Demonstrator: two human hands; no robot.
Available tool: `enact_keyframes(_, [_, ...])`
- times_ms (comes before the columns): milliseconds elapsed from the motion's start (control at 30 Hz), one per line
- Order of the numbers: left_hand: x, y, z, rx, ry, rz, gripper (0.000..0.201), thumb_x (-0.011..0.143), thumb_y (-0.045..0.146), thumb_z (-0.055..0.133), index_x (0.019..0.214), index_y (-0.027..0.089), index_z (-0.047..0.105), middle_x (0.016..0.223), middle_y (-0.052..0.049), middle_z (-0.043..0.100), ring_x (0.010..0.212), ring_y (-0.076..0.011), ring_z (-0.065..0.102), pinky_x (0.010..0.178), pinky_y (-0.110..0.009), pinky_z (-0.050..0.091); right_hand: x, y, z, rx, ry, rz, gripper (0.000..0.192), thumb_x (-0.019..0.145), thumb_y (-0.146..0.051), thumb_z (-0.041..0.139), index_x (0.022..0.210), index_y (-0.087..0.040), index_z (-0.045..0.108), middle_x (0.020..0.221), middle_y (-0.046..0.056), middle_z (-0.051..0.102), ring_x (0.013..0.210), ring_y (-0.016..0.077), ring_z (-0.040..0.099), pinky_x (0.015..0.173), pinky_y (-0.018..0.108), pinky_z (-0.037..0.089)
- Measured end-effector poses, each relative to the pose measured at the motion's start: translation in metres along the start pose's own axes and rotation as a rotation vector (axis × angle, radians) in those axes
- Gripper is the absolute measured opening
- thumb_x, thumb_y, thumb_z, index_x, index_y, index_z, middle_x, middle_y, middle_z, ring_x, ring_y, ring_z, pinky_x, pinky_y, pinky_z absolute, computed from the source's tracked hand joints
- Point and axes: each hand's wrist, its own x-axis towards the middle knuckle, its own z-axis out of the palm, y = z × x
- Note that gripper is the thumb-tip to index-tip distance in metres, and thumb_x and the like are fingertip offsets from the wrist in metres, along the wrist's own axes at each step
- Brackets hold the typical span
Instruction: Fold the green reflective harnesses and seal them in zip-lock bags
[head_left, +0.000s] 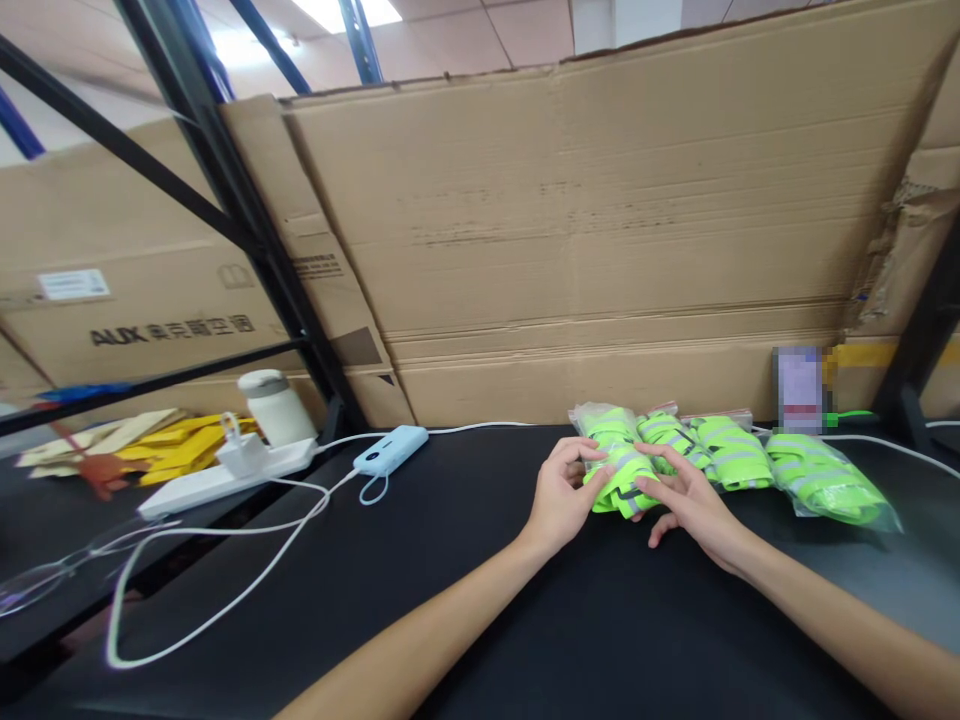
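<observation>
The left hand (561,492) and the right hand (686,500) meet over a folded neon-green vest packet (622,478) on the black counter (465,600), at about three o'clock from the centre of the view. The left hand has its fingers curled against the packet's near left edge, thumb on top; the right hand lies half spread, fingertips on the packet's right side, palm resting on the counter. At one o'clock from the hands, touching or just beside the held packet, a row of bagged green vests (739,452) runs toward three o'clock, the last bag (829,480) the largest. Behind the row stands a small blurred box (799,390). At nine o'clock from the hands lies a pale blue power bank (390,450), its white cable (225,590) looping across the counter toward seven o'clock. Farther at nine o'clock sit a white power strip (225,478) and a white jar (276,408), with yellow sheets (169,448) beyond. Flattened cardboard (600,240) walls the counter's far edge, dark steel rack posts (247,220) cross it at ten o'clock, and ceiling panels show at twelve.
</observation>
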Motion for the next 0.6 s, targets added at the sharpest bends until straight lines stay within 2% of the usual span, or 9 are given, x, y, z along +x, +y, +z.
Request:
enact_keyframes(100, [-0.003,0.006,0.0,0.101,0.016,0.076,0.017,0.085,0.031,0.071,0.085,0.014,0.068,0.107,-0.007,0.057,0.065,-0.0077,0.062,0.058,-0.022,0.052,0.0,0.001,0.001,-0.012,0.015,-0.016,0.07,0.076,-0.051,0.081,0.132,-0.023,0.05,0.08,0.002,0.069,0.07,0.0222,0.073,0.044,0.026,0.06])
enact_keyframes(267, [-0.005,0.016,-0.003,0.306,-0.011,0.275,0.012,0.09,0.029,0.068,0.09,0.017,0.072,0.098,-0.006,0.061,0.071,-0.0115,0.061,0.06,-0.023,0.05,0.003,0.005,0.0,-0.008,0.063,-0.056,0.062,0.075,-0.054,0.082,0.118,-0.02,0.053,0.071,0.0,0.069,0.063,0.0226,0.073,0.045,0.028,0.061])
enact_keyframes(433, [-0.002,0.021,-0.01,0.348,-0.153,0.387,0.025,0.088,0.024,0.068,0.112,0.021,0.073,0.109,-0.009,0.063,0.086,-0.0172,0.065,0.073,-0.031,0.055,0.005,0.006,-0.002,0.031,0.116,-0.073,0.059,0.073,-0.056,0.084,0.108,-0.02,0.053,0.07,0.001,0.071,0.06,0.023,0.073,0.045,0.028,0.06])
enact_keyframes(500, [-0.001,0.019,-0.01,0.318,-0.169,0.39,0.03,0.087,0.022,0.068,0.117,0.022,0.073,0.112,-0.01,0.062,0.091,-0.0188,0.065,0.076,-0.032,0.056,0.005,0.003,-0.003,0.032,0.125,-0.073,0.058,0.073,-0.056,0.083,0.108,-0.02,0.054,0.069,0.001,0.071,0.06,0.0232,0.074,0.047,0.028,0.06])
enact_keyframes(600, [0.002,0.013,-0.009,0.203,-0.108,0.276,0.027,0.087,0.027,0.071,0.113,0.021,0.075,0.11,-0.01,0.061,0.09,-0.0189,0.065,0.073,-0.031,0.056,0.004,-0.002,-0.004,0.063,0.1,-0.053,0.059,0.077,-0.054,0.08,0.118,-0.02,0.056,0.071,0.002,0.072,0.066,0.0244,0.075,0.051,0.03,0.062])
